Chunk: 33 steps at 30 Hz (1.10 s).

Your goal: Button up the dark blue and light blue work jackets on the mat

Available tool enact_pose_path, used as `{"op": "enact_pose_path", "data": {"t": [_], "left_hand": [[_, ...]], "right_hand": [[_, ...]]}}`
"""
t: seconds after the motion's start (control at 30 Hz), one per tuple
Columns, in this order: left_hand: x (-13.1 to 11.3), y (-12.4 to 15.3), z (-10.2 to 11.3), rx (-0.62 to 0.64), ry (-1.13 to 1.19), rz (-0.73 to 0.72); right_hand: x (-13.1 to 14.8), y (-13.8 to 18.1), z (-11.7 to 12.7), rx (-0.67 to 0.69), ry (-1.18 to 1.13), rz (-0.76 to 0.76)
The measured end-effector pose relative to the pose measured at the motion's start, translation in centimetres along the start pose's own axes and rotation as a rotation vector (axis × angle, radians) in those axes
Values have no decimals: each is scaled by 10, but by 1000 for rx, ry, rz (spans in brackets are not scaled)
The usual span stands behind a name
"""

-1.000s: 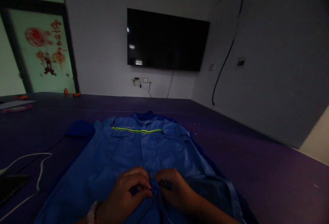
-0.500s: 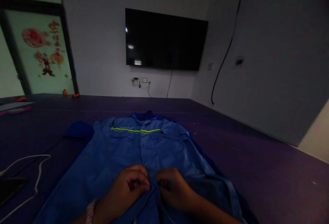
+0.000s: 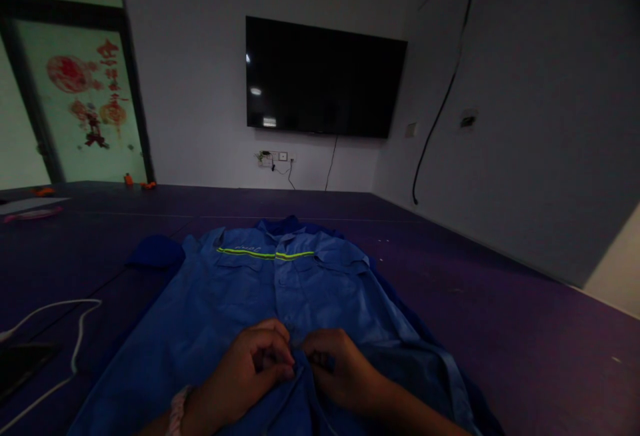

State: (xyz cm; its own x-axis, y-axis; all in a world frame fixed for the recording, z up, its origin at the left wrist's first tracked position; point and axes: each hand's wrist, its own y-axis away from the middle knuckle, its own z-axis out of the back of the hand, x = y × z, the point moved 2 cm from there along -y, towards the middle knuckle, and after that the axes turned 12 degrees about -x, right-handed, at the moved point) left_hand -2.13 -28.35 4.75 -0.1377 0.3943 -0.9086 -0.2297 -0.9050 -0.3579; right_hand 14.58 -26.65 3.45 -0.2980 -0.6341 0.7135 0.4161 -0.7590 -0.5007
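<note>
Spread flat on the purple floor [image 3: 530,296], front side up: a blue work jacket [image 3: 215,309], with the collar [image 3: 283,224] at the far end, a yellow-green stripe [image 3: 245,253] across the chest, and the near end running out of view. Close by the left shoulder, a blue cap [image 3: 157,253]. At near left, a white cable [image 3: 80,336] beside a dark flat object [image 3: 25,363], perhaps a phone.

Left hand [image 3: 250,373]: thumb and forefinger drawn together in a pinch on the near part of the front opening. Right hand [image 3: 343,369]: fingers curled in, gripping the same raised fold from the other side, just beside the left. Impossible to tell, in the dim light, about any button between the fingertips.

Probably light and limp, with a little body to the weave, judging by the creases; neither fragile nor very slippery. Expect sagging and bunching in the loose panels, as in the ridge between the hands. Best held along the placket [image 3: 281,296], likely doubled and stiffer there. Pinch near the edge, from both sides, rather than gathering a fistful of the soft body.
</note>
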Motion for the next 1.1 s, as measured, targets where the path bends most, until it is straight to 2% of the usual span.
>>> {"op": "enact_pose_path", "data": {"t": [0.17, 0.37, 0.6, 0.87, 1.1], "left_hand": [[2, 1, 0, 2, 43, 36], [7, 1, -1, 79, 128, 120], [5, 0, 2, 83, 67, -16], [-1, -1, 4, 59, 25, -80], [-5, 2, 3, 104, -55, -132]], "right_hand": [[0, 0, 1, 26, 0, 8], [0, 0, -1, 19, 2, 38], [-2, 3, 0, 47, -30, 54], [3, 2, -1, 44, -57, 31], [0, 3, -1, 111, -72, 11]]}}
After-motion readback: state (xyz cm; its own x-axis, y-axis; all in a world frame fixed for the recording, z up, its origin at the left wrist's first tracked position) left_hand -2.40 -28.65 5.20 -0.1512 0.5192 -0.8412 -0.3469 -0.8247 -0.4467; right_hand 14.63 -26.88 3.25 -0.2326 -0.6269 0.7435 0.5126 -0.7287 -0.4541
